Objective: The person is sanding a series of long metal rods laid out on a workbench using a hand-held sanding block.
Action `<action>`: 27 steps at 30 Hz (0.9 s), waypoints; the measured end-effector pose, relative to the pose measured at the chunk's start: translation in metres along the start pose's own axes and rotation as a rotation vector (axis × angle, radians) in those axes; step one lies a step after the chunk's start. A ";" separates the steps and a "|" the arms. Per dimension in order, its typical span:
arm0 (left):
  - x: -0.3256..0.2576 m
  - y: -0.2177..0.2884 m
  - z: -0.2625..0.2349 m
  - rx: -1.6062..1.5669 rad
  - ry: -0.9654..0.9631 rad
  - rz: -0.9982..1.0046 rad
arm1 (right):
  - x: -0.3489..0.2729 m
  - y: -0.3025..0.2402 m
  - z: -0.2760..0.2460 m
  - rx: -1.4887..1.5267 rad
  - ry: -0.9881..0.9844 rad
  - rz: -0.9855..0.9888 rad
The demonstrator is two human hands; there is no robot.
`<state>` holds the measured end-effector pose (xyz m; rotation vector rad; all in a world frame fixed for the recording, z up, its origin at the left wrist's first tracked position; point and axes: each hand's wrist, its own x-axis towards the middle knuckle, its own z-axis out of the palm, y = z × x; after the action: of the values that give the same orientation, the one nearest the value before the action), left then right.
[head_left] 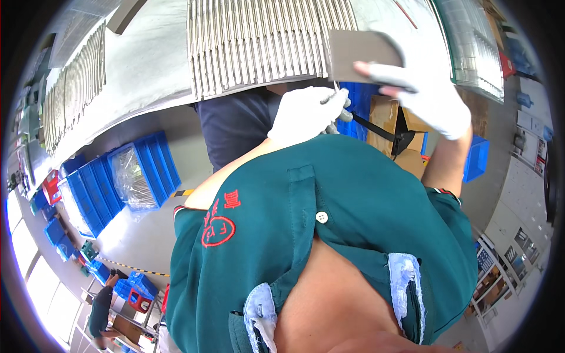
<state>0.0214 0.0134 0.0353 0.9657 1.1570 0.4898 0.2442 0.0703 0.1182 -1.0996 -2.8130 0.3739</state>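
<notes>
My left hand point(307, 113), in a white glove, is closed with the fingertips pinched around a thin shiny metal rod point(336, 86), just off the table's near edge. Most of that rod is hidden by the hand and the pad. My right hand point(415, 88), also gloved but with bare fingertips showing, grips a flat grey-brown pad point(356, 50) and is smeared by motion. The pad hangs over the right end of a row of slim metal rods point(259, 44) lying side by side on the white table point(144, 65).
Another row of rods point(76, 82) lies at the table's left, near a dark bar point(125, 15). Clear plastic trays point(471, 47) stand at the right. Below are blue crates point(106, 188) and a cardboard box point(382, 115). Another person point(100, 312) is far off, lower left.
</notes>
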 end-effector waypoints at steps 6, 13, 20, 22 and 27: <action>-0.001 0.001 0.001 0.050 0.026 0.063 | -0.001 0.000 0.024 0.094 0.155 -0.019; -0.002 0.000 0.002 -0.088 0.031 0.038 | 0.005 -0.019 0.010 0.046 0.032 0.045; 0.009 -0.008 -0.007 -0.406 -0.147 -0.116 | -0.034 0.028 -0.003 0.138 0.165 0.286; 0.012 -0.012 -0.007 -0.488 -0.185 -0.140 | -0.040 0.038 0.006 0.361 0.243 0.424; 0.017 -0.015 -0.007 -0.289 -0.143 -0.075 | -0.042 0.046 0.025 0.443 0.312 0.489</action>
<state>0.0191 0.0207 0.0130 0.6931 0.9594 0.5033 0.3004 0.0694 0.0822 -1.5524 -2.0354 0.7440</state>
